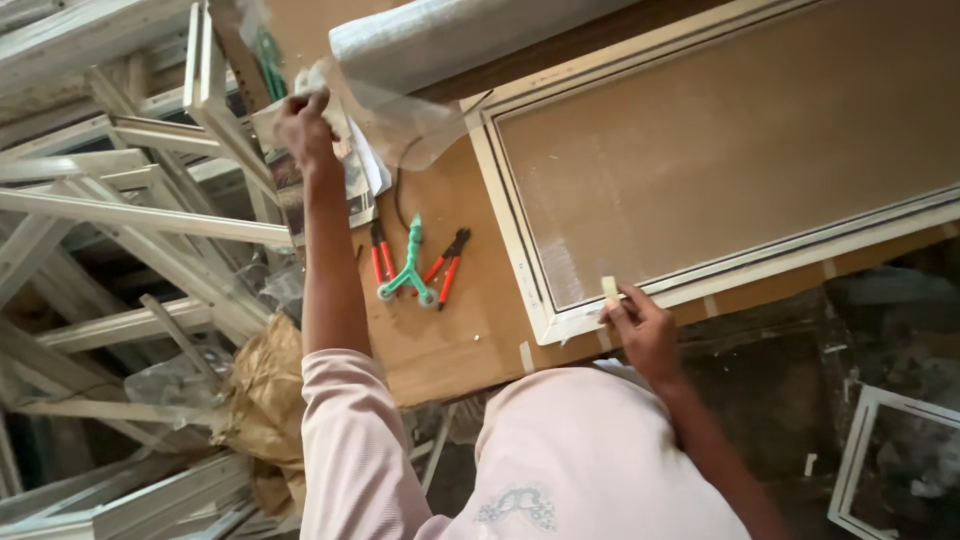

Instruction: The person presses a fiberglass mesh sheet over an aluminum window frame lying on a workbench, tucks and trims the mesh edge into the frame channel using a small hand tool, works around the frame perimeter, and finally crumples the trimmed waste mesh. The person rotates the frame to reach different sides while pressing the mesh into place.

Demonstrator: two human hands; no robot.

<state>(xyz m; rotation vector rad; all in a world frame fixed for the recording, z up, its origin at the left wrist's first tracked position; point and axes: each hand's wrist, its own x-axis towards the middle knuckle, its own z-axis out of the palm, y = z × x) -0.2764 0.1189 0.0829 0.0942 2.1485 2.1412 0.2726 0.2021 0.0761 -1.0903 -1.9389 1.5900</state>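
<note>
A white window frame (515, 235) with fine mesh stretched over it lies on a brown wooden worktable (450, 330). My right hand (640, 325) rests on the frame's near edge, pinching a small cream-coloured piece (609, 288). My left hand (305, 125) reaches out to the far left and grips the loose end of a clear mesh strip (400, 120), which trails from a grey mesh roll (450, 35) lying across the top of the table.
A green spline roller (408, 272) and two red-handled pliers (445, 268) lie on the table between my arms. White frame sections (120, 215) are stacked at the left beside crumpled brown paper (265, 385). Another white frame (860, 450) stands at lower right.
</note>
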